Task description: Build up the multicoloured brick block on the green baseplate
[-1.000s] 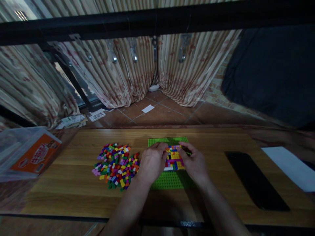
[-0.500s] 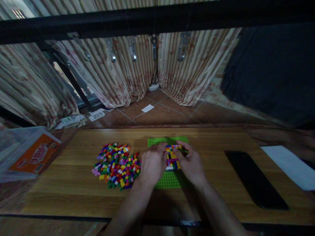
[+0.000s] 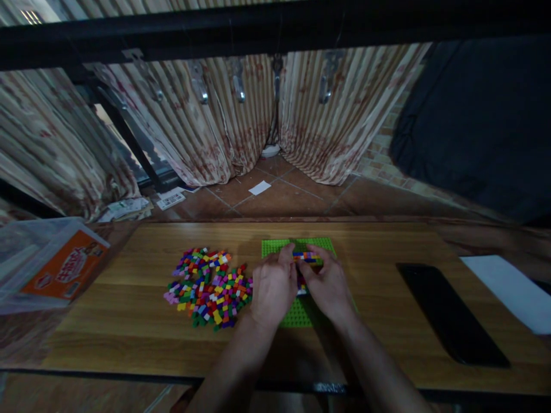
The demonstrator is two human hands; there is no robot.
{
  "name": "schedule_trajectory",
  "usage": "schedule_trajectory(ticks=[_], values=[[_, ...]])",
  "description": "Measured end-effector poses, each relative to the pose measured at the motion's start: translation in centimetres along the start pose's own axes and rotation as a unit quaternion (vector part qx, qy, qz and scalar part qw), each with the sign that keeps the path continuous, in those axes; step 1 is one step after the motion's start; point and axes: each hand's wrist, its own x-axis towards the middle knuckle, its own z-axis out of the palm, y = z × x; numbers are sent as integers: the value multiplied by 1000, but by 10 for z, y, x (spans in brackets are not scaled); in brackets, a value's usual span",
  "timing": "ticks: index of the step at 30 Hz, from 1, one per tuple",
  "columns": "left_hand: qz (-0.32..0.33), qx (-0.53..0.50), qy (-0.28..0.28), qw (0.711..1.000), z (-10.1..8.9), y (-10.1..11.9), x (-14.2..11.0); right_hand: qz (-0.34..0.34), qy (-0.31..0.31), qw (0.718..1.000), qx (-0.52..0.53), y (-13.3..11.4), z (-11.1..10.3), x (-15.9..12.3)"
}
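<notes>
A small build of colourful toy bricks [image 3: 307, 256] sits on or just over a green studded baseplate [image 3: 297, 315] at the middle of the table. My left hand [image 3: 275, 284] closes on its left side, fingers curled and pressed against it. From the right, my right hand [image 3: 327, 281] grips the build, with the thumb lying across its face and the fingers along the far edge. Blue, orange and yellow bricks show in the far row. Most of the build and both hands' fingertips are hidden.
Left of the baseplate spreads a pile of loose coloured bricks [image 3: 215, 292]. A clear plastic tub with an orange label [image 3: 66, 265] stands at the far left. On the right lie a black phone-like slab [image 3: 451, 315] and a white sheet [image 3: 508, 289]. The wooden table [image 3: 129, 344] has a dark front edge.
My hands have drawn closer over the build, and the right thumb now covers more of its middle. The whole view has shifted slightly.
</notes>
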Motion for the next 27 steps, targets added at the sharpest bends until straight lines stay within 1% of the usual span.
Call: schedule_trajectory(ticks=[11,17,21,27], values=[[-25,19,-11,999,-2,7,0,47,-12,999,13,-1,1,3],[-54,7,6,999,2,6,0,58,-5,998,17,0,6,5],[-63,-26,10,998,3,4,0,38,1,999,-4,2,6,5],[-64,-135,6,989,-2,1,1,45,-36,998,-19,5,1,4]])
